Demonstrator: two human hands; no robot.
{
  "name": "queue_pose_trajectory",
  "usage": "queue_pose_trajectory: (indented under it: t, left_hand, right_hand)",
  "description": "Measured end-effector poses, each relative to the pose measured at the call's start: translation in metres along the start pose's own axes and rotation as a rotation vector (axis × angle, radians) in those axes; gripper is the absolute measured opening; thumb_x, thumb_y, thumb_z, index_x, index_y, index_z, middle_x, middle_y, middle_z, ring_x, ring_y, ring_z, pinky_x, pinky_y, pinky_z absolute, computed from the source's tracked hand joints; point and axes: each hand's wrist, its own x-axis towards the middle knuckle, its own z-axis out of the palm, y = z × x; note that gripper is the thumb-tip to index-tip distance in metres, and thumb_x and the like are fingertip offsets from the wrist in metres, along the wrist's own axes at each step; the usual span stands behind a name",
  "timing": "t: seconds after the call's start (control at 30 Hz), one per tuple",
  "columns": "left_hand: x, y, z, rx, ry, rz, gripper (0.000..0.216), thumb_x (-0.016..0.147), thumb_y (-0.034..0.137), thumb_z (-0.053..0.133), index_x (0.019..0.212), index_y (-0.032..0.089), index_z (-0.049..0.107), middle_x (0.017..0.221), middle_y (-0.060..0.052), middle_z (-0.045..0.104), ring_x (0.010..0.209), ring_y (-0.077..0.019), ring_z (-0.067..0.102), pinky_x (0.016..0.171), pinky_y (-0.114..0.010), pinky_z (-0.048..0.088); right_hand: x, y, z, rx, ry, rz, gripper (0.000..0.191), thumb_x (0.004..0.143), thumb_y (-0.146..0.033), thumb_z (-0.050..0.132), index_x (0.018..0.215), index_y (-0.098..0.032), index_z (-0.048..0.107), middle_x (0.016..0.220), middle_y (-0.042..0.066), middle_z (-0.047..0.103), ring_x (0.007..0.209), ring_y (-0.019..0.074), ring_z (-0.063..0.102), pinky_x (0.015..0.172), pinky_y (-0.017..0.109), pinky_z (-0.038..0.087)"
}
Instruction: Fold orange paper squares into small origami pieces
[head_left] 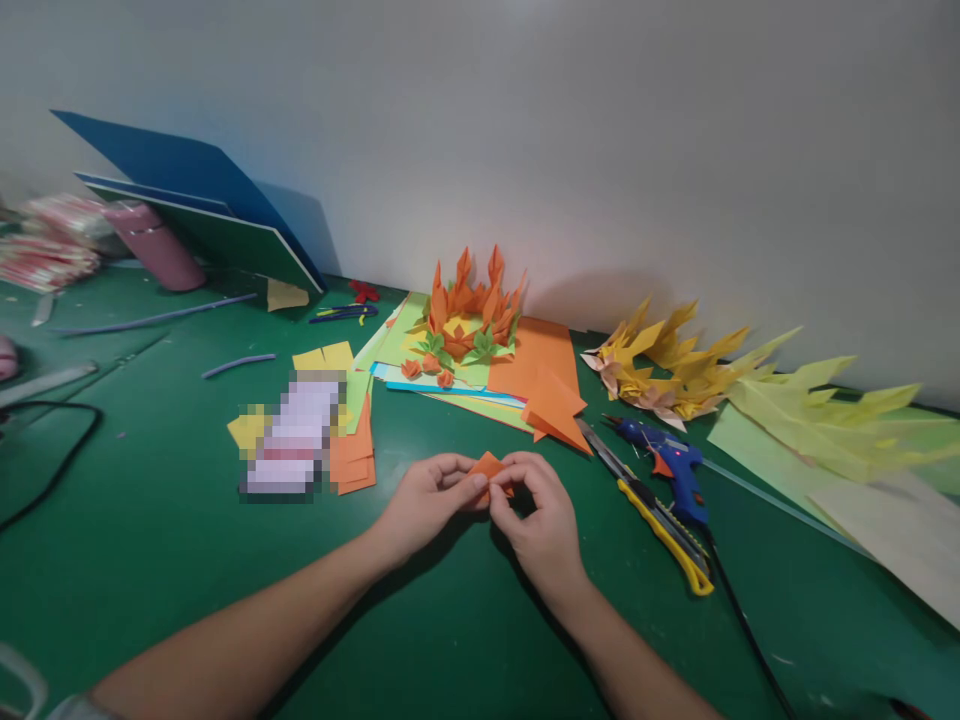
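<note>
A small folded piece of orange paper point(491, 467) sits between both my hands, low over the green table point(165, 520). My left hand point(427, 500) pinches its left side with thumb and fingertips. My right hand point(536, 510) pinches its right side, fingers curled round it. Behind the hands lie loose orange triangles point(553, 405) and an orange paper flower model point(472, 305) on stacked coloured sheets.
A blue glue gun point(671, 465) and a yellow utility knife point(664, 530) lie right of my hands, with a black cable trailing forward. Yellow paper shapes point(675, 365) and pale green sheets point(832, 410) fill the right. Orange squares point(354, 455), blue boards point(195, 205) and a pink cup point(154, 245) are left.
</note>
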Motion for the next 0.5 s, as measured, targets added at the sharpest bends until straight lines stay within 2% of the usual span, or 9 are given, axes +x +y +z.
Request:
queue_pose_trajectory:
  t: [0.23, 0.5]
  left_hand:
    - [-0.0032, 0.0012, 0.0030, 0.030, -0.014, 0.008, 0.036, 0.052, 0.031, 0.080, 0.080, 0.013, 0.066, 0.086, -0.007, 0.074, 0.079, -0.0179, 0.068, 0.079, -0.029, 0.050]
    - [-0.0025, 0.0012, 0.0037, 0.066, 0.013, 0.012, 0.029, 0.054, 0.029, 0.078, 0.075, 0.013, 0.066, 0.074, -0.004, 0.073, 0.067, -0.0148, 0.066, 0.068, -0.025, 0.049]
  right_hand:
    - [-0.0017, 0.0022, 0.0004, 0.005, 0.023, -0.013, 0.010, 0.073, -0.014, 0.053, 0.068, -0.022, 0.051, 0.079, 0.002, 0.055, 0.075, 0.0177, 0.054, 0.064, 0.030, 0.045]
    - [-0.0034, 0.0030, 0.0022, 0.043, 0.030, 0.001, 0.011, 0.074, -0.014, 0.052, 0.070, -0.022, 0.047, 0.078, 0.001, 0.052, 0.074, 0.0170, 0.053, 0.064, 0.030, 0.044]
